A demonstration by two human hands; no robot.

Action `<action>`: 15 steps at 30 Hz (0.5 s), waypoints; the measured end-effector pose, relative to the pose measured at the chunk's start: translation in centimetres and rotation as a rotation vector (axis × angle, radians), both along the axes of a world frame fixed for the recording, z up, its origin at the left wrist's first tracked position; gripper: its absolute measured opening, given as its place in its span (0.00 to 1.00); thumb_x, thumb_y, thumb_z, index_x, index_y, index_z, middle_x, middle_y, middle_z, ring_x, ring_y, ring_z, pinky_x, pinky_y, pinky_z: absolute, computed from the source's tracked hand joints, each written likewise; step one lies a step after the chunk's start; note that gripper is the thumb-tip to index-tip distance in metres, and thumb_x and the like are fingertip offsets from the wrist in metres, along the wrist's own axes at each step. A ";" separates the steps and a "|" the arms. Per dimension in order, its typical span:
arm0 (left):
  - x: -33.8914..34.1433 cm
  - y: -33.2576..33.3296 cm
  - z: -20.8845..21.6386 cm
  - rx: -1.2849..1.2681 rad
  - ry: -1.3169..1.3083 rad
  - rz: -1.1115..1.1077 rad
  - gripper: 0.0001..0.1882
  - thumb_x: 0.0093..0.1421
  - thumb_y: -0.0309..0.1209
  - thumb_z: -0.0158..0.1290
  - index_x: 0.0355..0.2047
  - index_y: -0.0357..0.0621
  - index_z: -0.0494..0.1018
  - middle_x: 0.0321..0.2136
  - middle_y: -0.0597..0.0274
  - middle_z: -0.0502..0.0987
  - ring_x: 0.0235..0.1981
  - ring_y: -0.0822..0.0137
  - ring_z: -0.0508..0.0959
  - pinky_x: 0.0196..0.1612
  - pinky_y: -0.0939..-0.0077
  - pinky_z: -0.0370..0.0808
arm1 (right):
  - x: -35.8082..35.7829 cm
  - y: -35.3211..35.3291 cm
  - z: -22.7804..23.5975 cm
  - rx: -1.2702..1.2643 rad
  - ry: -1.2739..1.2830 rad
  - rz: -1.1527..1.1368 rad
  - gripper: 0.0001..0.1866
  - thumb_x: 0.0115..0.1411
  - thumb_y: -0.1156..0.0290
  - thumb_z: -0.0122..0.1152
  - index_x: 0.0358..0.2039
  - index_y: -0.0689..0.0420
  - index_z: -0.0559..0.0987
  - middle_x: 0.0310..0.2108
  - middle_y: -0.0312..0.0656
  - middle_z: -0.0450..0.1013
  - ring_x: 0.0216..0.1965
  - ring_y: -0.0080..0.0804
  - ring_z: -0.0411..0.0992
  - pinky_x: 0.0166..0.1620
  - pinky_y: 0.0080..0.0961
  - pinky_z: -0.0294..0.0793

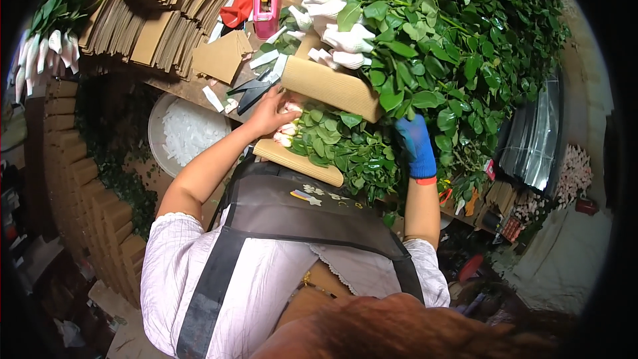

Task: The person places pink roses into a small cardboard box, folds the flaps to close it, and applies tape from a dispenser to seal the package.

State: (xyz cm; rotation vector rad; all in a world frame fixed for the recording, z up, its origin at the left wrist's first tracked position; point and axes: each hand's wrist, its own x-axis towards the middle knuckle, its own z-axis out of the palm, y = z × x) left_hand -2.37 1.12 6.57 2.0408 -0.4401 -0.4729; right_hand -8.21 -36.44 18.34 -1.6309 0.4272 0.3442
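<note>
A bunch of pale pink roses [286, 134] lies in front of me, its leafy stems [359, 153] stretching to the right. Beneath and around the bunch is a corrugated cardboard wrap [299, 163], with its near edge against my apron. My bare left hand [269, 113] rests at the bloom end, thumb stretched over the flowers and fingers apart. My right hand [417, 148], in a blue knitted glove, is closed among the stems at the other end; leaves hide its fingertips. Next to my left hand lies a black-and-grey tool [254, 93] that looks like shears.
Beyond the bunch, another corrugated sheet [329, 83] lies below roses in white mesh sleeves [349, 38] and heaped foliage [458, 40]. A pink tape dispenser [267, 10] stands near stacked cardboard [163, 20]. A round tub [189, 131] holds white pieces at left.
</note>
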 end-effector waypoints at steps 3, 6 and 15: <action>0.0 -0.2 0.1 -0.088 0.048 0.019 0.28 0.54 0.40 0.65 0.55 0.48 0.76 0.63 0.44 0.64 0.60 0.46 0.68 0.63 0.57 0.66 | -1.5 0.5 0.2 -0.558 -0.302 0.208 0.18 0.61 0.76 0.59 0.52 0.62 0.76 0.45 0.44 0.77 0.41 0.33 0.75 0.45 0.26 0.74; 0.3 -0.1 -0.5 -0.141 0.085 -0.022 0.27 0.54 0.40 0.64 0.53 0.47 0.76 0.61 0.44 0.65 0.60 0.45 0.68 0.63 0.56 0.66 | -1.6 1.6 1.6 -0.810 -1.039 0.306 0.13 0.60 0.82 0.57 0.45 0.59 0.77 0.47 0.44 0.76 0.43 0.29 0.73 0.46 0.27 0.73; 0.1 -0.5 -0.5 -0.387 0.243 0.017 0.26 0.55 0.19 0.62 0.55 0.36 0.69 0.53 0.55 0.70 0.48 0.66 0.80 0.51 0.70 0.79 | -1.5 2.1 2.4 0.007 -0.927 -0.117 0.07 0.61 0.78 0.57 0.40 0.56 0.76 0.38 0.43 0.75 0.42 0.37 0.74 0.47 0.28 0.74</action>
